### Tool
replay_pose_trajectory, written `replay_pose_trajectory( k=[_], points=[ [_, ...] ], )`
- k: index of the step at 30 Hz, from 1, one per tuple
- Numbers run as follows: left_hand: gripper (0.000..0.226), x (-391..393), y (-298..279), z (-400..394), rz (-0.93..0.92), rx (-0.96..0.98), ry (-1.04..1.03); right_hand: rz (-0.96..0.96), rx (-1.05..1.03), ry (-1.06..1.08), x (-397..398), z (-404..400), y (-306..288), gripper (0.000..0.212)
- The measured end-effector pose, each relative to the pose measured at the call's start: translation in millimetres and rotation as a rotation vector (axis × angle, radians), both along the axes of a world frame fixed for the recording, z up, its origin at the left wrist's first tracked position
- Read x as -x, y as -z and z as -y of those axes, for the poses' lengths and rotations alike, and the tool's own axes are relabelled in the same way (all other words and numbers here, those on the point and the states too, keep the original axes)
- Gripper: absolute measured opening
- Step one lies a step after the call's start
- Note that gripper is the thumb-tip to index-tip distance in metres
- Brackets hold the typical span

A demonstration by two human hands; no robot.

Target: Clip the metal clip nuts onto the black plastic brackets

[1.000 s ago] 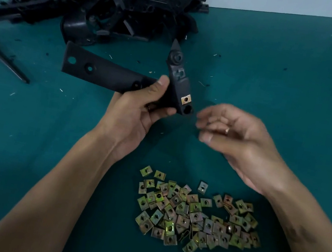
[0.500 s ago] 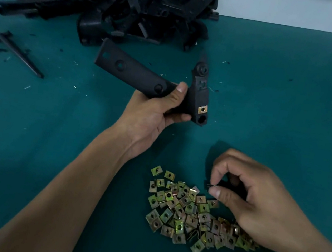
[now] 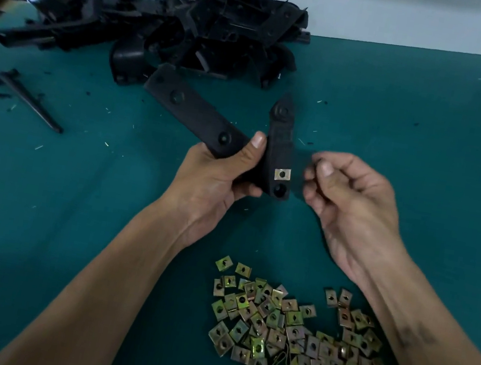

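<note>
My left hand [image 3: 214, 178] grips a black plastic bracket [image 3: 199, 115] at its bend and holds it above the green table. One arm of the bracket points up-left, the other stands upright. A brass-coloured clip nut [image 3: 282, 174] sits clipped on the upright arm near its lower end, above a round hole. My right hand [image 3: 354, 198] hovers just right of that arm, fingers curled, with thumb and forefinger pinching a small clip nut [image 3: 315, 163] that is mostly hidden. A loose pile of clip nuts [image 3: 288, 327] lies on the table below both hands.
A heap of black plastic brackets [image 3: 194, 31] lies at the back left against the white wall. A thin black plastic strip [image 3: 33, 103] and small black scraps lie at the left edge. The green mat [image 3: 431, 134] stretches to the right.
My right hand has lifted from the clip nut pile up to the right side of the bracket. My left hand has kept its grip and held the bracket nearly still.
</note>
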State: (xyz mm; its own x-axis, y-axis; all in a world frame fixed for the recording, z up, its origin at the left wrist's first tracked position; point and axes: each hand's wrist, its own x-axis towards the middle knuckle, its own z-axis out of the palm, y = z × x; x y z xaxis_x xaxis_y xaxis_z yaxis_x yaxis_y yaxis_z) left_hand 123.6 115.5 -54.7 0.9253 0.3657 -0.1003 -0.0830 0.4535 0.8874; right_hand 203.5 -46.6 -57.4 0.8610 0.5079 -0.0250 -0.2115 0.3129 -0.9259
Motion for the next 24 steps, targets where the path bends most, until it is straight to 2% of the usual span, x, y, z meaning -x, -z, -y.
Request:
replay_pose_trajectory(
  k=[11, 15, 18, 24],
  points=[
    [0.025, 1, 3, 0, 0.011, -0.083, 0.042, -0.042, -0.137, -0.014, -9, -11, 0, 0.012],
    [0.023, -1, 6, 2, 0.006, -0.109, 0.026, -0.042, -0.171, 0.009, -7, -13, -1, 0.026],
    [0.012, -1, 6, 3, 0.008, -0.101, -0.014, -0.104, -0.233, 0.016, -3, -14, -1, 0.021],
    [0.017, -1, 5, 4, 0.015, -0.118, -0.045, -0.156, -0.267, 0.010, 2, -16, -1, 0.018]
  ],
)
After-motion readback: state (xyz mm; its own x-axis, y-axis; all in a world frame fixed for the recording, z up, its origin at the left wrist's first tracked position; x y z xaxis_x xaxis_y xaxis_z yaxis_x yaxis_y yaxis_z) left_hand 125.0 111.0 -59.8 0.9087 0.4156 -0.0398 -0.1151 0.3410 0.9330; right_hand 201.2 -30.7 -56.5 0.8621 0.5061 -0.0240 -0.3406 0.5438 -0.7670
